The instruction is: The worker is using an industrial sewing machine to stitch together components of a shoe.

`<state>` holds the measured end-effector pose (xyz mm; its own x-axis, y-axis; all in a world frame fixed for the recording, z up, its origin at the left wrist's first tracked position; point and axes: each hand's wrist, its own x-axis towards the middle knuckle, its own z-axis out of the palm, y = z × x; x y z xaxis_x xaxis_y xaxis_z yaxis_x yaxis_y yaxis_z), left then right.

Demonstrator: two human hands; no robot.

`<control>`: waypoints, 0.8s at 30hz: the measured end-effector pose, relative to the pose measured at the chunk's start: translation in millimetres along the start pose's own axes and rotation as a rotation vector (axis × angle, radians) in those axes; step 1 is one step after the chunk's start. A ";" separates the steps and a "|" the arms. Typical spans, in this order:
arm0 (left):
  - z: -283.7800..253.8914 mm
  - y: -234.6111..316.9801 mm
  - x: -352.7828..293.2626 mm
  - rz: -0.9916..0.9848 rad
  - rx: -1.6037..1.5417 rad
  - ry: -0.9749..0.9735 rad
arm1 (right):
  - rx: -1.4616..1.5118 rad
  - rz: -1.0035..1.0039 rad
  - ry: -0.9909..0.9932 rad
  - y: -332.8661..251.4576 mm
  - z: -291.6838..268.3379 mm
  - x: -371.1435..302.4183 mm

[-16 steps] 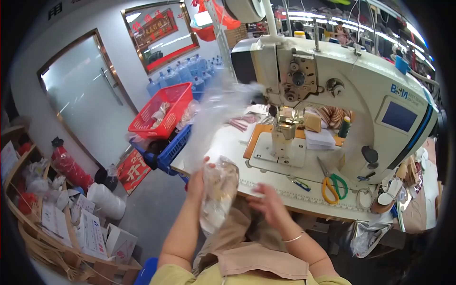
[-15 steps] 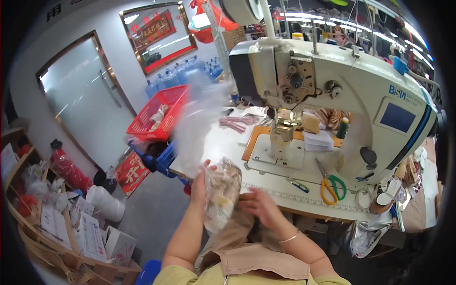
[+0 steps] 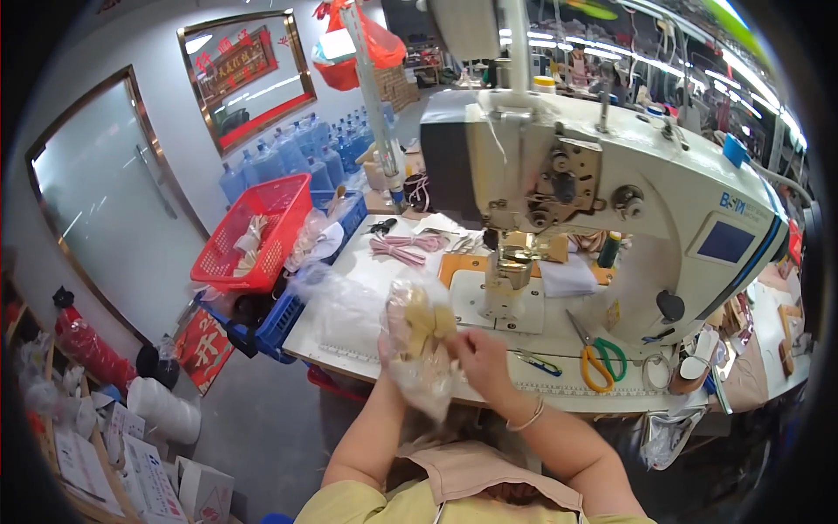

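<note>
A clear plastic bag (image 3: 410,380) with beige and tan pieces in it is held up over the front edge of the sewing table (image 3: 301,342). My left hand (image 3: 384,348) grips the bag from its left side, its fingers mostly hidden behind the plastic. At the bag's right edge, my right hand (image 3: 485,360) is closed, thumb and fingers pinched together on the plastic; the exact grip is partly blurred. More crumpled clear plastic (image 3: 345,307) spreads over the tabletop to the left; whether it belongs to the same bag I cannot tell.
A white sewing machine (image 3: 663,183) stands at the right, its needle area (image 3: 511,271) beyond my hands. Orange-and-green scissors (image 3: 598,362) and a small thread snipper (image 3: 539,362) lie in front. Pink straps (image 3: 406,247) lie farther back. Red (image 3: 284,210) and blue (image 3: 278,325) baskets stand left.
The bag has come up over the table edge, and the plastic that was raised in a blur now lies on the tabletop. My right hand has closed at the bag's edge. The view has shifted.
</note>
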<state>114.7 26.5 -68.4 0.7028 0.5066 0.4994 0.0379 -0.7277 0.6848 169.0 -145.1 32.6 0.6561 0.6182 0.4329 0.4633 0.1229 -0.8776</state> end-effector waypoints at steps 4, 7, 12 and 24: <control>-45.6 16.5 2.4 -0.513 -1.777 -0.125 | -0.510 -0.550 -0.037 -50.2 -10.0 67.9; -76.4 22.6 -19.8 -0.966 -1.590 -0.279 | -0.714 -0.647 -0.087 -76.7 17.6 110.8; -123.2 10.4 -65.9 -0.911 -1.407 -0.277 | -0.982 -0.679 -0.175 -135.4 69.7 175.8; -192.7 -39.0 -93.2 -0.947 -1.300 0.137 | -1.510 -0.748 -0.443 -234.9 84.1 291.0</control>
<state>-89.2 96.8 -39.4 0.7104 0.6104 -0.3504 -0.2478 0.6829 0.6872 201.0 71.1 347.4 -0.0205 0.9505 0.3101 0.8353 -0.1542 0.5278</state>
